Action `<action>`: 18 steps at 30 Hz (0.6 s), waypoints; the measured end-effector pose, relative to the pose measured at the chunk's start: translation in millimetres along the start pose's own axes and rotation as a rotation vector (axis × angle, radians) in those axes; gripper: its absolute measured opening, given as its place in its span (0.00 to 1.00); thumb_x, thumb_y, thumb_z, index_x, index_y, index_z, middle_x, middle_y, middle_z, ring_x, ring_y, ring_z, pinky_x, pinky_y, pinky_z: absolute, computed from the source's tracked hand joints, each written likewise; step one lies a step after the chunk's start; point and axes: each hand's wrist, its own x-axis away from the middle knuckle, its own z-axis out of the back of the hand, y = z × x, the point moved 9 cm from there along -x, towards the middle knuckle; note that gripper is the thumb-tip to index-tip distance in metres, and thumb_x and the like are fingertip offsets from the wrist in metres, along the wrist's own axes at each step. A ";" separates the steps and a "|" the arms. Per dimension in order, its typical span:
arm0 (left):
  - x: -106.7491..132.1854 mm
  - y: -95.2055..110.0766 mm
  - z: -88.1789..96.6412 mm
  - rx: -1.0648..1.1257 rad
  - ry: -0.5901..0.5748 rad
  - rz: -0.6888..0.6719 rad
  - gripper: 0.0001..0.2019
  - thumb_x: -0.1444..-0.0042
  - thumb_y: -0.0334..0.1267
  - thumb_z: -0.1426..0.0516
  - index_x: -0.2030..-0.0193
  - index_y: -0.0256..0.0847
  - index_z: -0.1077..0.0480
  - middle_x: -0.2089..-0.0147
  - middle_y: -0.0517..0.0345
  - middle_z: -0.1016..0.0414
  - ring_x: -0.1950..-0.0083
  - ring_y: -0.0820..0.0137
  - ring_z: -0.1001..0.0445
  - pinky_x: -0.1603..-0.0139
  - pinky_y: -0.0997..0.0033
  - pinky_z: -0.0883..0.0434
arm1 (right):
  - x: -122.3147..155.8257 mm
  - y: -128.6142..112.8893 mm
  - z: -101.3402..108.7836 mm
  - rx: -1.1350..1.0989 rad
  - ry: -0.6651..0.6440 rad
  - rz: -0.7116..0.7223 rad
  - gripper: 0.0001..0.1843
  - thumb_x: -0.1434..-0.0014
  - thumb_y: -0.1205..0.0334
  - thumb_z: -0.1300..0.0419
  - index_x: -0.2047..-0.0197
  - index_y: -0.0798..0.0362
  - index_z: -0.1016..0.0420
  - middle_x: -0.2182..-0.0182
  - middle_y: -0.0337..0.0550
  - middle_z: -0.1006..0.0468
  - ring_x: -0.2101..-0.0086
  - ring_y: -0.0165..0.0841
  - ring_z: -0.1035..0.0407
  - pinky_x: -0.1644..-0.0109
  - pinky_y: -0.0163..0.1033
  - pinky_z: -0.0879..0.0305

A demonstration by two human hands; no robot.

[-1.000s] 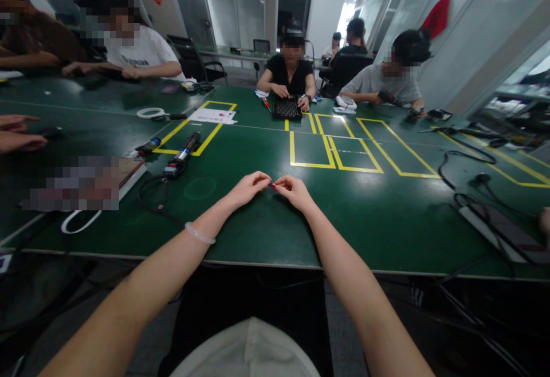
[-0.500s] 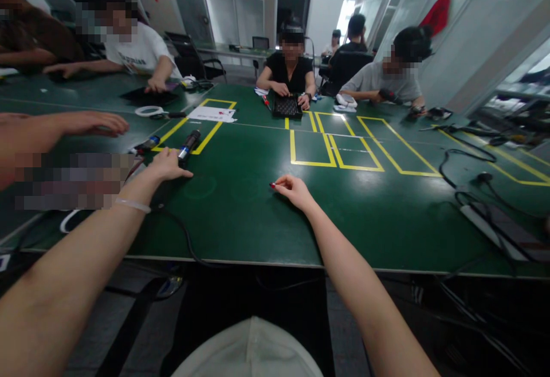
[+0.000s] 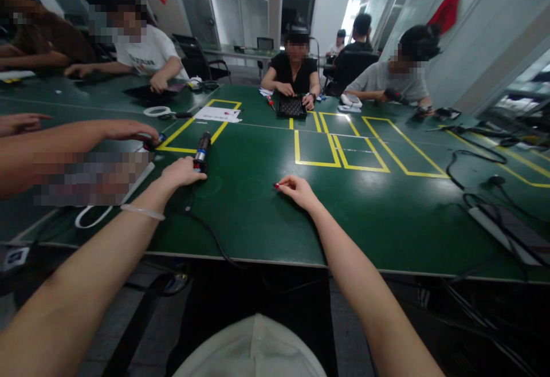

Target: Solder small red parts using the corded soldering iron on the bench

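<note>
My left hand (image 3: pixel 183 172) is closed around the rear end of a black corded electric screwdriver (image 3: pixel 201 152) with a blue band, which lies on the green table (image 3: pixel 266 216). Its black cable (image 3: pixel 206 231) trails off the near edge. My right hand (image 3: pixel 297 189) rests on the table further right and pinches a tiny red part (image 3: pixel 277 185) between thumb and fingertips. A pale bangle sits on my left wrist.
Yellow tape rectangles (image 3: pixel 335 150) mark the table centre. A neighbour's arm (image 3: pixel 81 139) reaches in from the left. Across the table a person works over a black tray (image 3: pixel 292 106). A power strip (image 3: pixel 502 225) and cables lie at right. A white ring (image 3: pixel 157 111) and paper sheet (image 3: pixel 218 114) lie at far left.
My left hand left the red part, swung left, and closed on the screwdriver, dragging it nearer. My right hand stayed in place with the part. The neighbour's arm reached further in.
</note>
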 end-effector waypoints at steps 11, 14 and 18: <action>72.2 149.1 -9.5 -0.104 -0.052 -0.127 0.31 0.47 0.53 0.43 0.44 0.30 0.32 0.46 0.32 0.28 0.48 0.45 0.26 0.52 0.54 0.29 | 2.4 -12.8 3.7 0.087 0.033 0.065 0.15 0.44 0.51 0.36 0.61 0.54 0.22 0.70 0.40 0.22 0.71 0.30 0.33 0.64 0.36 0.38; 85.2 184.9 -12.5 -0.085 -0.014 -0.194 0.28 0.47 0.51 0.43 0.46 0.31 0.30 0.48 0.33 0.27 0.48 0.46 0.26 0.52 0.55 0.30 | 2.0 -14.5 3.9 0.102 0.046 0.065 0.14 0.45 0.52 0.36 0.62 0.54 0.23 0.72 0.39 0.24 0.72 0.30 0.35 0.66 0.36 0.39; 100.0 222.0 -17.1 -0.065 0.033 -0.278 0.25 0.46 0.50 0.42 0.48 0.33 0.29 0.51 0.36 0.26 0.49 0.47 0.26 0.51 0.56 0.32 | 2.3 -17.1 5.1 0.126 0.073 0.079 0.13 0.46 0.53 0.36 0.62 0.53 0.23 0.73 0.38 0.25 0.73 0.29 0.36 0.66 0.36 0.39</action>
